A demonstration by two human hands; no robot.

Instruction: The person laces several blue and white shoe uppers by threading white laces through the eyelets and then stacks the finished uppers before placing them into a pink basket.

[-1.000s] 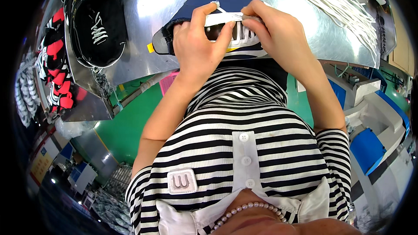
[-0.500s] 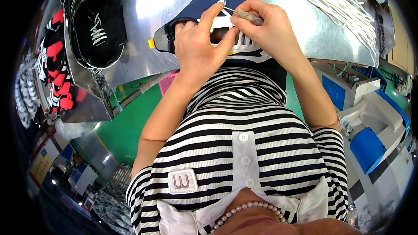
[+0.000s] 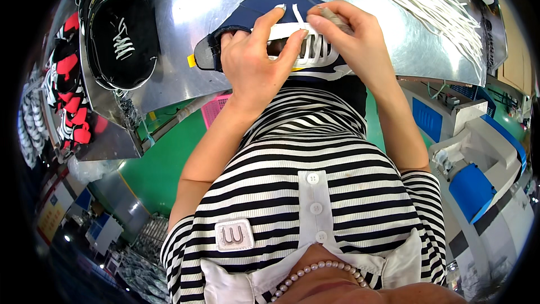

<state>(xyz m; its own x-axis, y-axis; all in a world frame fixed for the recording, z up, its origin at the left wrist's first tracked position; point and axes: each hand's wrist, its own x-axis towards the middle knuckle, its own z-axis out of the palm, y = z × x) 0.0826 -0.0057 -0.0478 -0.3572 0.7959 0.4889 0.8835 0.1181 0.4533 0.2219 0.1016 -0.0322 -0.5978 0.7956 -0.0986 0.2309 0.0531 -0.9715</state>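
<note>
A navy shoe upper (image 3: 250, 12) with white laces (image 3: 316, 50) across its opening lies at the metal table's near edge. My left hand (image 3: 250, 62) holds it. The hand's rear fingers go into the collar, and its forefinger and thumb spread along the two sides of the opening. A lace end (image 3: 297, 13) sticks up between my hands. In my right hand (image 3: 354, 31) I pinch a small tool by its grey-brown handle (image 3: 334, 21), beside the front laces. The thin tip of this tool is too blurred to make out.
White laces (image 3: 422, 11) lie in a bundle at the right of the metal table (image 3: 185, 73). A stack of black uppers (image 3: 125, 39) stands at the left, with red, black and white pieces (image 3: 70, 90) beyond. A grey and blue machine (image 3: 478, 163) stands to the right.
My right hand has moved slightly to the right with the tool, away from the left fingertips. A white lace end now stands up where the tool's thin tip was.
</note>
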